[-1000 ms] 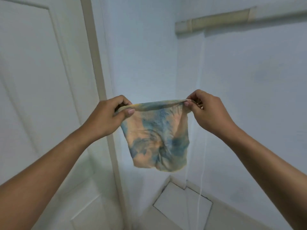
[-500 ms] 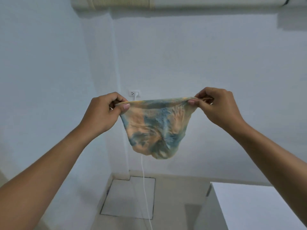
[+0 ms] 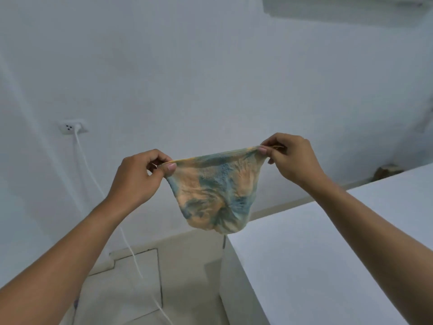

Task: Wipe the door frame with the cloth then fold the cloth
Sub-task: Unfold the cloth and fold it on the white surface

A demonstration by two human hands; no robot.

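An orange and blue mottled cloth (image 3: 215, 193) hangs in the air in front of me, stretched along its top edge. My left hand (image 3: 138, 177) pinches its left top corner between thumb and fingers. My right hand (image 3: 293, 160) pinches the right top corner, a little higher. The cloth sags in a pouch below the two hands, its lowest part just above the near corner of a white table (image 3: 328, 254). The door and its frame are out of view.
A white wall fills the background, with a socket (image 3: 72, 128) at the left and a white cable (image 3: 131, 249) running down to the tiled floor (image 3: 140, 289). The white table occupies the lower right. A brown object (image 3: 386, 171) lies beyond the table.
My view has swung right, away from the door and frame to the wall and the white table. Both hands kept their pinch on the cloth, which now hangs over the table corner.
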